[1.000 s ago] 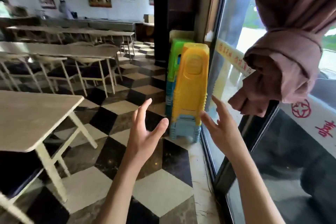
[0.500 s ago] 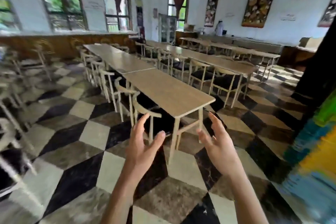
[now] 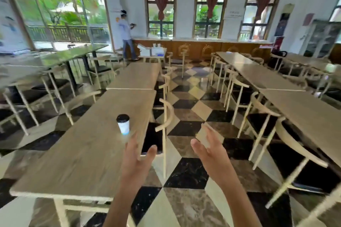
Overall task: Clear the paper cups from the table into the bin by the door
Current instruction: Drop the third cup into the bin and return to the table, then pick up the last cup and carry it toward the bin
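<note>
A white paper cup (image 3: 123, 124) with a black lid stands upright on the near wooden table (image 3: 88, 153), close to its right side. My left hand (image 3: 136, 160) is raised with fingers apart, just below and to the right of the cup, not touching it. My right hand (image 3: 210, 151) is also up with fingers spread, over the floor aisle to the right of the table. Both hands hold nothing. The bin is not in view.
Pale chairs (image 3: 164, 123) line the table's right side. A second row of tables (image 3: 302, 114) and chairs runs on the right, across a checkered floor aisle (image 3: 186, 108). A person (image 3: 127, 37) stands by the far wall. More tables sit at the left.
The view has swung left from the door and stacked stools to the dining room. The table with the cup has come into view. Both hands stay raised and empty.
</note>
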Action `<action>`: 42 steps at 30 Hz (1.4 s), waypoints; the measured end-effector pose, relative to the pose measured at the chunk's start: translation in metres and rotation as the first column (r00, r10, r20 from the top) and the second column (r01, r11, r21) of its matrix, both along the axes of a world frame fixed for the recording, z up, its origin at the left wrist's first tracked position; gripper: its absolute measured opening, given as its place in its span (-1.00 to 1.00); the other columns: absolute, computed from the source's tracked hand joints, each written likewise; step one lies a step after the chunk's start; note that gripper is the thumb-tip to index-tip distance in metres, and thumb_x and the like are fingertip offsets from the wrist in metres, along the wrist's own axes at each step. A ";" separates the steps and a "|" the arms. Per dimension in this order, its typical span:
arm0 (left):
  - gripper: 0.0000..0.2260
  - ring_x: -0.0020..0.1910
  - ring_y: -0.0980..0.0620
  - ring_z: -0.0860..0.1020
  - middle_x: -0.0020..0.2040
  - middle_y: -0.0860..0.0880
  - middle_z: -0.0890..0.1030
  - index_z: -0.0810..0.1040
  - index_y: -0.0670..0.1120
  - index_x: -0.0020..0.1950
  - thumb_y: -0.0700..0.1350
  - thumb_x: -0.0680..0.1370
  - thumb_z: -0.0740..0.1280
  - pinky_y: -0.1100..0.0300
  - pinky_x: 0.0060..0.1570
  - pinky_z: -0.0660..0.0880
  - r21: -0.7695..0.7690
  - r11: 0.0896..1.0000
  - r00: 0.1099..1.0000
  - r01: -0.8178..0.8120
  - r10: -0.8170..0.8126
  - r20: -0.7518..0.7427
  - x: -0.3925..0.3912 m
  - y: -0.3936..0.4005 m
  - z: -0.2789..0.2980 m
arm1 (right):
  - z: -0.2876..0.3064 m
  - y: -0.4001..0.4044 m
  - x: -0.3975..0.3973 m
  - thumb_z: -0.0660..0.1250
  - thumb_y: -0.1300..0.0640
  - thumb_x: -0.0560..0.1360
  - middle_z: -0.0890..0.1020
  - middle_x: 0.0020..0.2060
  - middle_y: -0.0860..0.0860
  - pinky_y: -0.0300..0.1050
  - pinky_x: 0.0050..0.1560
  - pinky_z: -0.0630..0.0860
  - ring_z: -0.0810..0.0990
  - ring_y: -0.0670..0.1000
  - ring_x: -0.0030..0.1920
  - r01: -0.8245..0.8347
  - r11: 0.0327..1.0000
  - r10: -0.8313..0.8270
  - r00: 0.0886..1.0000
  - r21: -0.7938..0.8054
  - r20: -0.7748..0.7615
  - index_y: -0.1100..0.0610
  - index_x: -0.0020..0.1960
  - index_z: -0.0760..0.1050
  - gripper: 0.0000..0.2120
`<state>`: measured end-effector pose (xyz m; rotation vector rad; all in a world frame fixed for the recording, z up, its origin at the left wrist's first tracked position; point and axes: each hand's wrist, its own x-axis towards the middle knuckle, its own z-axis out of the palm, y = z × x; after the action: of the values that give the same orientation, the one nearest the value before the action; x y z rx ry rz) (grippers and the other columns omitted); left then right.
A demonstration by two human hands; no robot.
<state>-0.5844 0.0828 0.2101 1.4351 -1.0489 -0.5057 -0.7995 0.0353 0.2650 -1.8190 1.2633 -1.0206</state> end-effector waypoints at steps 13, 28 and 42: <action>-0.45 0.29 -0.04 0.43 0.39 0.10 0.36 0.34 0.16 0.47 0.01 0.53 0.45 0.06 0.19 0.36 0.099 0.956 0.960 -0.277 0.278 -0.003 0.198 -0.046 -0.048 | -0.051 -0.116 0.214 0.24 -0.16 0.57 0.28 0.53 -0.10 -0.04 0.47 0.24 0.23 -0.06 0.52 -0.238 0.966 0.239 0.971 0.106 0.004 -0.09 0.56 0.14 -0.38; -0.43 0.31 -0.11 0.46 0.30 0.03 0.40 0.40 0.06 0.46 -0.08 0.49 0.52 -0.11 0.31 0.43 0.280 0.921 0.962 -0.272 0.265 0.062 0.309 -0.258 -0.101 | -0.122 -0.310 0.353 0.25 -0.12 0.57 0.28 0.54 -0.07 -0.01 0.49 0.23 0.22 -0.05 0.53 -0.252 0.909 0.244 0.967 0.333 0.066 -0.06 0.56 0.15 -0.39; -0.32 0.35 -0.04 0.40 0.32 0.08 0.37 0.35 0.03 0.48 -0.04 0.41 0.55 0.01 0.29 0.39 0.488 0.871 0.997 -0.064 0.032 0.072 0.372 -0.400 -0.182 | -0.206 -0.385 0.423 0.25 -0.16 0.53 0.32 0.52 -0.07 -0.18 0.33 0.25 0.28 -0.07 0.50 -0.037 0.848 0.049 0.999 0.529 -0.009 -0.09 0.55 0.17 -0.37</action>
<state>-0.2124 -0.3173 0.0276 1.9314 -0.9681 -0.7321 -0.3763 -0.3494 0.0588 -1.4188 1.3478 -0.5459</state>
